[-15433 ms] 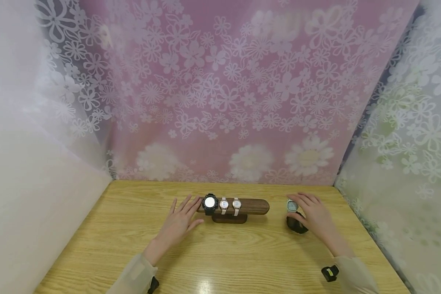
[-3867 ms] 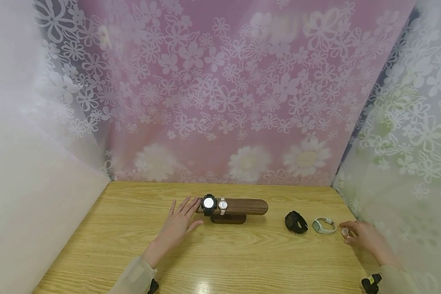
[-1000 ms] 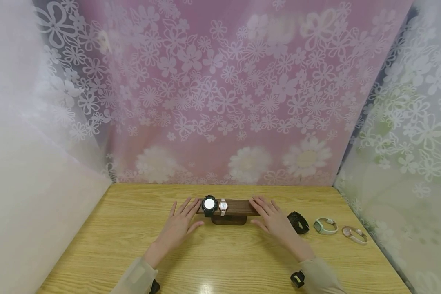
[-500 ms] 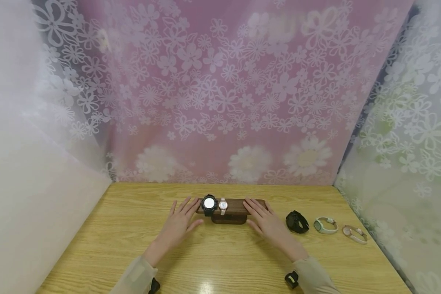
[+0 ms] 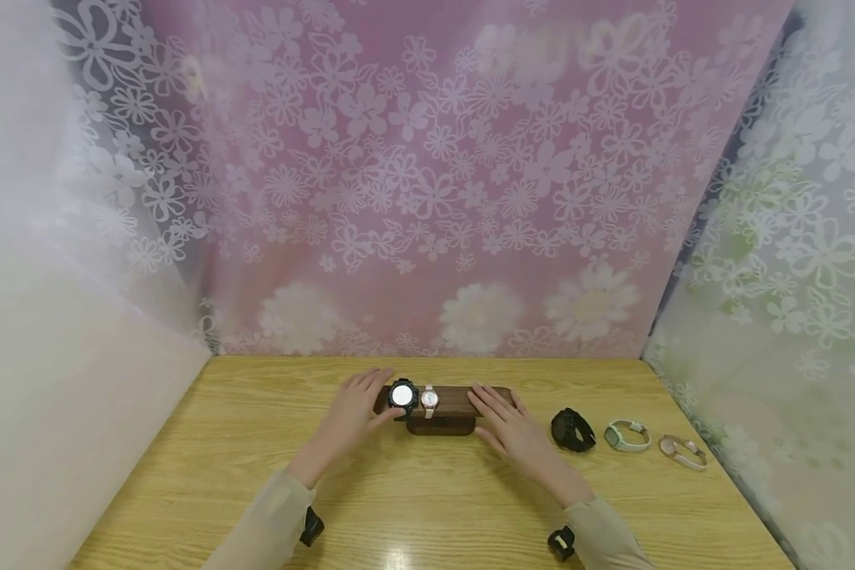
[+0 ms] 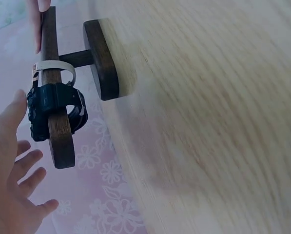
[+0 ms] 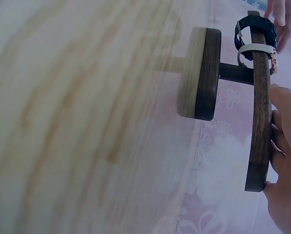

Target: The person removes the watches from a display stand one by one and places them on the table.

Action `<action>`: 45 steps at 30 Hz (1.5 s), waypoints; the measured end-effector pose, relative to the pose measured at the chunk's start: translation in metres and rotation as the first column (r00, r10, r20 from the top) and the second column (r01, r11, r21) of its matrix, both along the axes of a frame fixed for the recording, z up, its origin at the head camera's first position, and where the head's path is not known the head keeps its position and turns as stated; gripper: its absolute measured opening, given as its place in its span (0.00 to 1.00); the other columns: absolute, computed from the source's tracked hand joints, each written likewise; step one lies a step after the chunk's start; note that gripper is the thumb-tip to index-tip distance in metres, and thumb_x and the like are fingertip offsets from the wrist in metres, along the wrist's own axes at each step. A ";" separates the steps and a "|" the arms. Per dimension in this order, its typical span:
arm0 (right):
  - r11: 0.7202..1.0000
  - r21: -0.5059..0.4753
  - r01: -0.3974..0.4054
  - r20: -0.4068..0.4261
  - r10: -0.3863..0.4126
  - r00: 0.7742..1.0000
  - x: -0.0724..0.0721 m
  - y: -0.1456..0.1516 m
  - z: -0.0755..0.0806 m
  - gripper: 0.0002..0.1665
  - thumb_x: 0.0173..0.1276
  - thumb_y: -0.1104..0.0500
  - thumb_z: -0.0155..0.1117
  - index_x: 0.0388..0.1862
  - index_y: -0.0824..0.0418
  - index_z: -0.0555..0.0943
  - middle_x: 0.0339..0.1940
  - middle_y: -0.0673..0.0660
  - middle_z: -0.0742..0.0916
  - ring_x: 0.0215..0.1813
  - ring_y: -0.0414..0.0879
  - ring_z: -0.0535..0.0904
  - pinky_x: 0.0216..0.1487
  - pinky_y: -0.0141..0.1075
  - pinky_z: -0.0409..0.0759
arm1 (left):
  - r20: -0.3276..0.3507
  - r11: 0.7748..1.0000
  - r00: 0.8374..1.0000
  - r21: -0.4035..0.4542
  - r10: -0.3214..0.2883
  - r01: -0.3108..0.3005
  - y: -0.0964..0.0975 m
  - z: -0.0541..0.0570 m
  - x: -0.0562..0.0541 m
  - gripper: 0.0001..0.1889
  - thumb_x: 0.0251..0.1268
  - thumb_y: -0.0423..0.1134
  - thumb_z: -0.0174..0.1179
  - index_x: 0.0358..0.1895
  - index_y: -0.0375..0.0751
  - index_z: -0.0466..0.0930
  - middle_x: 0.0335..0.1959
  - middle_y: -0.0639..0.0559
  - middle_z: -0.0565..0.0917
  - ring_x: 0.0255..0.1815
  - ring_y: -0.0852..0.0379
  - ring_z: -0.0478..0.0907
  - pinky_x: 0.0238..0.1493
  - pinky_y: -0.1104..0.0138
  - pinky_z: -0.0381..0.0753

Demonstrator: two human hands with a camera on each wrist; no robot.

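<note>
At lower centre, the loosely spread left hand [image 5: 349, 413] seems set to remove the black sports watch [image 5: 402, 395] (needing a pinch), the relaxed right hand [image 5: 516, 431] resting on the wooden watch stand [image 5: 454, 402].

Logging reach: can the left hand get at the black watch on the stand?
Likely yes: the left hand is beside the black watch, with nothing between them; the right hand rests farther along the stand.

Grained wooden watch stand [image 5: 454, 401], glossy wood-grain table [image 5: 427, 507], matt cloth sleeves [image 5: 262, 522]
</note>
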State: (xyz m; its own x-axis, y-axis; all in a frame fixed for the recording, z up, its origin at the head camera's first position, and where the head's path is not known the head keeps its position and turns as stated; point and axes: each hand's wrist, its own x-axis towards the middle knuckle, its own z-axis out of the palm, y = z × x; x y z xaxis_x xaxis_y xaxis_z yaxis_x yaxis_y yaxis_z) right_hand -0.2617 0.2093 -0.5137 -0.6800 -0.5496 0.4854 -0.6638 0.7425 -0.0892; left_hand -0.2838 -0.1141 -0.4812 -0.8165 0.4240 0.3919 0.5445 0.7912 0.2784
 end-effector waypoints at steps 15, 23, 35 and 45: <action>1.000 -0.007 -0.009 -0.024 0.009 1.000 -0.001 -0.003 -0.002 0.39 0.71 0.55 0.68 0.77 0.62 0.68 0.78 0.59 0.70 0.77 0.57 0.65 0.75 0.63 0.56 | 0.036 0.996 0.997 -0.052 -0.069 0.070 0.006 -0.007 -0.012 0.40 0.63 0.58 0.67 0.75 0.44 0.67 0.73 0.47 0.71 0.77 0.42 0.61 0.76 0.38 0.52; 1.000 -0.004 -0.003 -0.002 0.003 1.000 -0.001 -0.001 -0.001 0.39 0.72 0.54 0.67 0.78 0.61 0.66 0.79 0.57 0.67 0.78 0.55 0.62 0.77 0.62 0.54 | 0.021 0.998 0.998 -0.027 -0.064 0.065 0.001 -0.008 -0.017 0.39 0.59 0.57 0.71 0.72 0.44 0.72 0.69 0.44 0.75 0.76 0.40 0.63 0.76 0.37 0.52; 1.000 0.022 0.013 0.015 -0.014 1.000 -0.001 0.002 -0.003 0.39 0.74 0.54 0.66 0.79 0.59 0.65 0.79 0.57 0.67 0.78 0.56 0.62 0.76 0.63 0.55 | -0.052 0.998 0.999 -0.060 0.003 -0.006 -0.018 -0.009 -0.012 0.38 0.55 0.57 0.73 0.68 0.44 0.76 0.65 0.42 0.80 0.72 0.40 0.68 0.74 0.38 0.56; 1.000 0.012 0.012 0.021 -0.013 1.000 -0.002 0.001 -0.002 0.39 0.73 0.53 0.66 0.79 0.60 0.65 0.78 0.59 0.69 0.79 0.55 0.61 0.75 0.64 0.55 | -0.152 0.996 0.988 -0.085 0.020 -0.033 -0.044 -0.003 -0.003 0.37 0.49 0.52 0.78 0.64 0.41 0.79 0.57 0.41 0.84 0.61 0.41 0.78 0.67 0.42 0.70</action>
State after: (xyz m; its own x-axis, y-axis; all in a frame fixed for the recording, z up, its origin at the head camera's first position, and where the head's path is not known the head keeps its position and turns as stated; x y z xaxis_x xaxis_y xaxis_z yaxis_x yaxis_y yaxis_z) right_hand -0.2633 0.2105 -0.5158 -0.6969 -0.5469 0.4640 -0.6526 0.7519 -0.0940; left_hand -0.2867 -0.1582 -0.4843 -0.7625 0.4409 0.4735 0.5533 0.8237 0.1239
